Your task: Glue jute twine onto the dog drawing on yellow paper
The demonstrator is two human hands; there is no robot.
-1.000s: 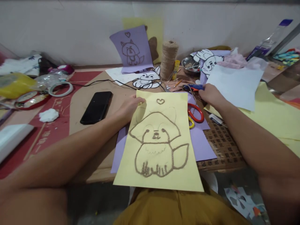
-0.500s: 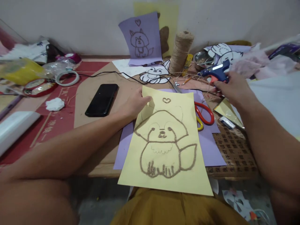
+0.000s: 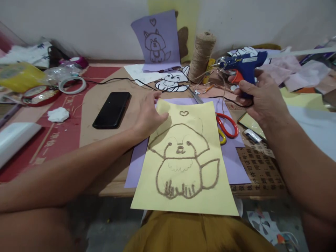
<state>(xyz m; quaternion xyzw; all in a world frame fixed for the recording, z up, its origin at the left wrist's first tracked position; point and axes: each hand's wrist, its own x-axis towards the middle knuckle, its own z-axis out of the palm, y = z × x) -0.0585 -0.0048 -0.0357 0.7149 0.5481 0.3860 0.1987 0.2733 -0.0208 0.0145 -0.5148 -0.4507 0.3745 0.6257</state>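
Observation:
A blue hot glue gun (image 3: 248,64) with an orange trigger is raised over the right of the table, my right hand (image 3: 262,94) wrapped round its handle. Thin twine strands hang near its nozzle. My left hand (image 3: 149,115) is at the upper left corner of a yellow sheet (image 3: 183,203), thumb and fingers apart around the corner. The sheet slopes over the table's front edge toward my lap. It carries a fox-like animal outlined in brown twine beneath a small heart; the ears are thin pencil lines. Scissors (image 3: 228,126) with red and yellow handles lie partly under it.
Purple paper (image 3: 133,168) lies beneath the yellow sheet. Left of it are a black phone (image 3: 112,110) and a tape roll (image 3: 72,85). Behind stand a twine spool (image 3: 202,52) and a purple card (image 3: 159,42), near a paper fox cutout (image 3: 172,82). A black cord crosses the table.
My right hand has lifted the glue gun off the clutter, so its glue stick now shows at the back. My left thumb and fingers have spread apart at the sheet's corner.

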